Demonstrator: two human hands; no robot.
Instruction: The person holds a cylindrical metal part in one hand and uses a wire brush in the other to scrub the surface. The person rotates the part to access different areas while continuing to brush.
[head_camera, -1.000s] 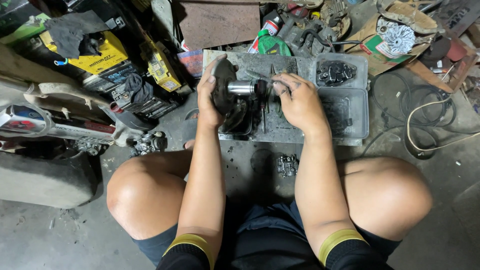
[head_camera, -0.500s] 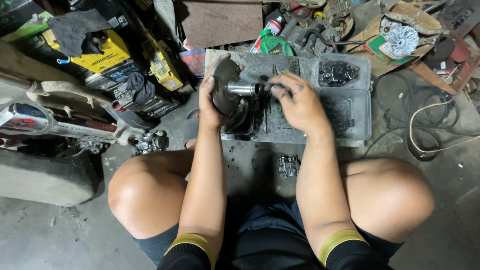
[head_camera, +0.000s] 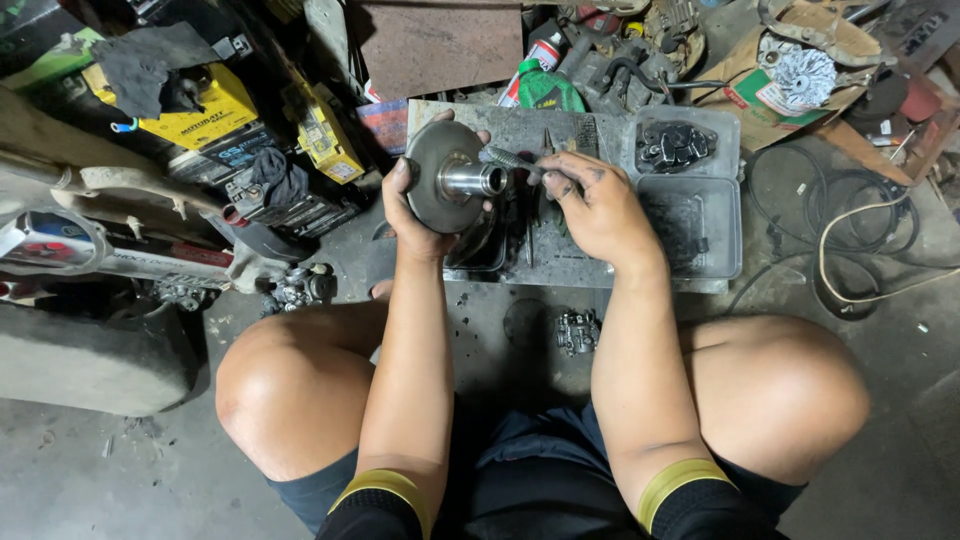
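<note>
Item one: a round grey metal disc with a shiny cylindrical hub at its centre (head_camera: 447, 177), a pulley-like part, held up on edge above the near left part of the tray. My left hand (head_camera: 420, 215) grips it from below and behind, thumb on the left rim, fingertips showing over the top right rim, hub pointing toward my right hand.

Item two: a slim, grimy metal tool (head_camera: 510, 160), its tip touching the hub. My right hand (head_camera: 595, 205) pinches it between thumb and bent fingers, the knuckles blackened with grease.

Item three: a flat grey metal tray with raised edges (head_camera: 715, 262) on the concrete floor (head_camera: 100, 480), ahead of my knees. Its far right compartment holds a heap of small black parts (head_camera: 672, 145).

Item four: a small metal carburettor-like assembly (head_camera: 577, 331) on the floor between my knees, apart from the tray.

Item five: yellow box-shaped batteries (head_camera: 205, 115) well to the left, one with a dark rag over it.

Item six: a green and red spray can (head_camera: 540, 80) lying just beyond the tray's far edge.

Item seven: coiled black and pale cables (head_camera: 850, 250) on the floor right of the tray.

Item eight: an open cardboard box with a white finned part (head_camera: 800, 75), far right.
</note>
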